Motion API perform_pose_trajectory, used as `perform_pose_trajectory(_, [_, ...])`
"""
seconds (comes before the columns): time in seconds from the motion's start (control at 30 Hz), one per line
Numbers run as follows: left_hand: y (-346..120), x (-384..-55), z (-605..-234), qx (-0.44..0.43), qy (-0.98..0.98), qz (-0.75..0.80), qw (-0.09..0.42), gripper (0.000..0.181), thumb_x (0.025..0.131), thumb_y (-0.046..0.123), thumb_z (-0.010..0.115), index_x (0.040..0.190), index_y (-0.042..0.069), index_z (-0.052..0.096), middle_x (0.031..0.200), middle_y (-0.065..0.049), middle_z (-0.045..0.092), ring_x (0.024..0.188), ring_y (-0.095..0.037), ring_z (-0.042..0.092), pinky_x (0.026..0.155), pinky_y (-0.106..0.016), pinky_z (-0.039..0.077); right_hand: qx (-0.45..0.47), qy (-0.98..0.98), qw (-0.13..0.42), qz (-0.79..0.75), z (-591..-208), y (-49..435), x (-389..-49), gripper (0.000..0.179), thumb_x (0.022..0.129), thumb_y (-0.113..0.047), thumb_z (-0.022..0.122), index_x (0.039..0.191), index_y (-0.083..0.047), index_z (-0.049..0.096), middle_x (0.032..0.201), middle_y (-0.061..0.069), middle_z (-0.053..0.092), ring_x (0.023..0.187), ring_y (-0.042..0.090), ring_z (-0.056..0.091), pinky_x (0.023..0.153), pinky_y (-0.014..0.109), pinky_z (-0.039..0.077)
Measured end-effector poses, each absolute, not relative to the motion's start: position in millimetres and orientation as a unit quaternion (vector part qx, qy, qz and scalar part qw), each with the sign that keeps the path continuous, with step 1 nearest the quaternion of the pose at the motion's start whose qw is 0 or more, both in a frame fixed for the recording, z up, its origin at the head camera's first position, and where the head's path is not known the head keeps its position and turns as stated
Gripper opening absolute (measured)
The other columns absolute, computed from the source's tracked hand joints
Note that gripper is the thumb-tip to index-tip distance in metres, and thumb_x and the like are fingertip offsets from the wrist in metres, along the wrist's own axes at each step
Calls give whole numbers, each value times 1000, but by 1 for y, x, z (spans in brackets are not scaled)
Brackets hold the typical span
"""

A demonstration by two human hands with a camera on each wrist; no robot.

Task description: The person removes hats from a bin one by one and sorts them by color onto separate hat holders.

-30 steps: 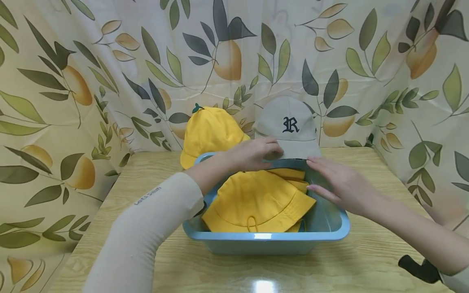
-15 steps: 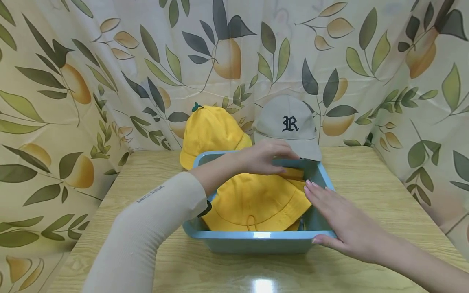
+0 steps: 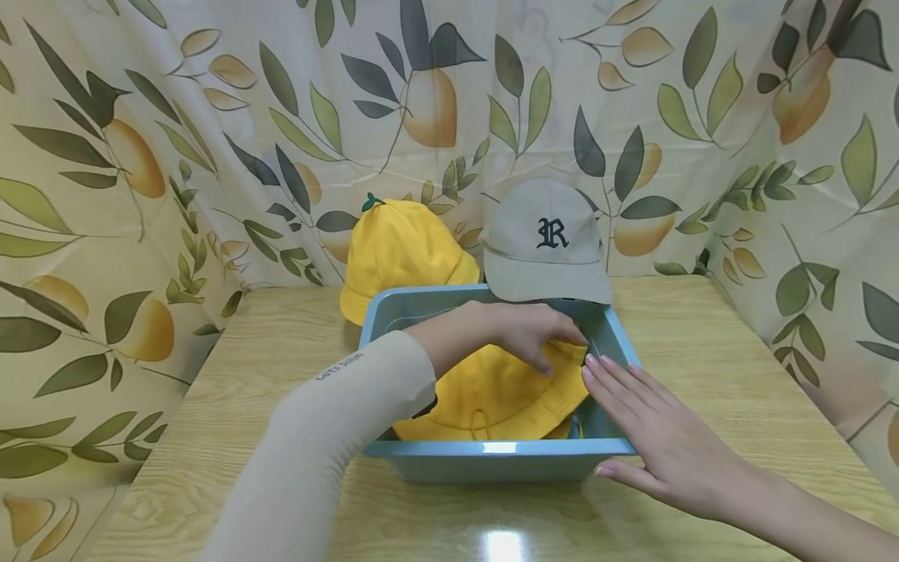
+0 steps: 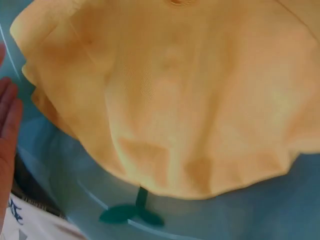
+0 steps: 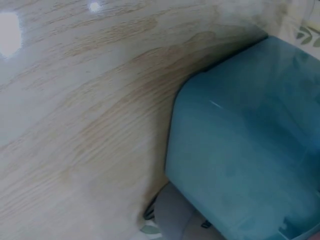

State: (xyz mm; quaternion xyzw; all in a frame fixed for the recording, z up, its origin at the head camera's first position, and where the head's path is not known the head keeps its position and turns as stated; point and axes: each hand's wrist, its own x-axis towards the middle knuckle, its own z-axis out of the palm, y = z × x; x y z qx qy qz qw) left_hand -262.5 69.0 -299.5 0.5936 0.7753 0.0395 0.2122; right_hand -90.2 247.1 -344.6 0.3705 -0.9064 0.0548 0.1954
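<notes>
Inside the blue basin (image 3: 500, 447), a yellow hat (image 3: 485, 402) lies flattened, longer side running between the basin's left and right walls, brim towards its near wall; a green sprig (image 4: 137, 214) shows past the hat's far edge. The left hand (image 3: 530, 332), thumb and fingers apart, hides part of the hat; whether it touches the cloth I cannot tell. At the basin's right rim is the right hand (image 3: 670, 445), fingers straight, thumb spread. Behind the basin are a grey cap (image 3: 548, 242) and another yellow hat (image 3: 403, 254), its lower part hidden.
</notes>
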Motion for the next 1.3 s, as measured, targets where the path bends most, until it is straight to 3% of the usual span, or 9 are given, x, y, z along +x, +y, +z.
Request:
perform_pose_trajectory(0.37, [84, -267, -316, 562, 790, 38, 242, 59, 81, 21, 68, 133, 13, 44, 122, 4, 49, 110, -6, 46, 95, -12, 34, 400, -874, 261, 89, -348, 243, -96, 75, 92, -55, 35, 135, 6, 35, 146, 15, 31, 136, 28, 25, 114, 32, 10])
perform_pose_trajectory(0.53, [86, -265, -324, 544, 802, -7, 249, 59, 79, 23, 70, 132, 15, 45, 124, 6, 49, 110, -5, 44, 98, -14, 32, 397, -876, 259, 90, -349, 242, -96, 74, 91, -54, 37, 135, 5, 36, 146, 14, 30, 136, 27, 25, 114, 32, 9])
perform_pose_trajectory(1.03, [76, -258, -322, 547, 795, -15, 260, 30, 81, 22, 67, 108, 19, 56, 92, 7, 54, 83, -8, 48, 69, -17, 39, 387, -883, 252, 88, -353, 242, -96, 69, 94, -52, 33, 136, 2, 36, 146, 12, 30, 138, 23, 20, 114, 30, 8])
perform_pose_trajectory(1.3, [59, -256, -308, 551, 794, 10, 256, 27, 81, 22, 67, 106, 19, 56, 93, 8, 54, 82, -8, 49, 69, -18, 42, 376, -889, 246, 85, -352, 242, -96, 70, 93, -53, 33, 137, 1, 35, 147, 11, 30, 137, 24, 23, 114, 30, 7])
